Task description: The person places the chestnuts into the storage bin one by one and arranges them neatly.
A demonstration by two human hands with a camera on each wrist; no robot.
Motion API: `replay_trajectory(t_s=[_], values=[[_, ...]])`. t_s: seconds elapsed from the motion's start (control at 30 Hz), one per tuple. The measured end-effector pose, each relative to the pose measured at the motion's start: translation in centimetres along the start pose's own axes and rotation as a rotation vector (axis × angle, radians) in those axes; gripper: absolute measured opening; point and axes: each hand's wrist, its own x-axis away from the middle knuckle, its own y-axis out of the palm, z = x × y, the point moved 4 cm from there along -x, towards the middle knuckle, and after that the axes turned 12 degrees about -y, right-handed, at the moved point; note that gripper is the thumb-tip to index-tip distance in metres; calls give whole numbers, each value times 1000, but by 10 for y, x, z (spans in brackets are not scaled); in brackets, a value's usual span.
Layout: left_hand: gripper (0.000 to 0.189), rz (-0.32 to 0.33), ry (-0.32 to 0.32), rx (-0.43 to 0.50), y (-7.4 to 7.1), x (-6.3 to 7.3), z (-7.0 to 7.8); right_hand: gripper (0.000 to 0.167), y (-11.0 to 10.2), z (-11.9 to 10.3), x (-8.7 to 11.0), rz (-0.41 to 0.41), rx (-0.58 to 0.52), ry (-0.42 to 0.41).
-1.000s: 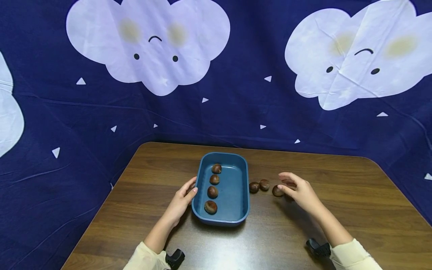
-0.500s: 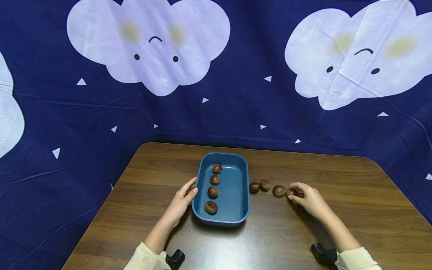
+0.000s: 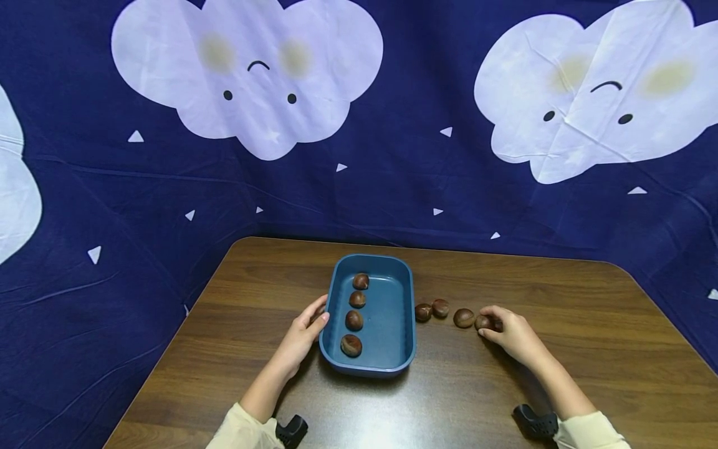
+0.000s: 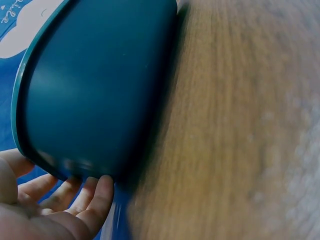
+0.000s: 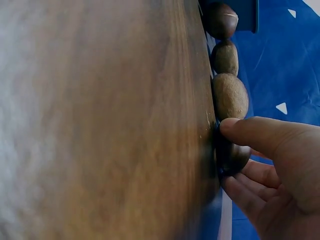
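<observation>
A blue rectangular plastic container (image 3: 387,312) stands on the table with several brown chestnuts (image 3: 353,320) lined up along its left side. My left hand (image 3: 300,337) rests against its left wall, the thumb at the rim and the fingertips touching the outer side (image 4: 100,185). To the right of the container, more chestnuts (image 3: 464,318) lie in a loose row. At the right end of that row my right hand (image 3: 516,337) pinches a chestnut (image 3: 482,322) between thumb and fingers, which partly hide it. In the right wrist view this chestnut (image 5: 236,157) sits close to the table surface.
The brown wooden table (image 3: 589,324) has rounded back corners. Behind it hangs a dark blue cloth (image 3: 415,187) with white clouds and small triangles. Black wrist devices (image 3: 291,430) are on both forearms, at the cream sleeves (image 3: 589,430).
My right hand has moved right and down, off the third chestnut in the row and onto the one at the right end. My left hand and the container stay put.
</observation>
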Motion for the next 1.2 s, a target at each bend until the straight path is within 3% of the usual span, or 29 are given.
replay_trajectory(t_s=[0.3, 0.57, 0.87, 1.2], values=[[49, -1, -2, 3, 0, 1, -2, 33, -7, -8, -2, 48, -7, 10], [49, -3, 6, -3, 0, 1, 0, 36, -14, -24, -9, 106, -81, -32], [48, 2, 4, 4, 0, 0, 1, 38, -13, -62, -32, 125, -132, -115], [46, 13, -4, 6, -1, 1, 0, 36, 4, -111, -61, 100, -315, -218]])
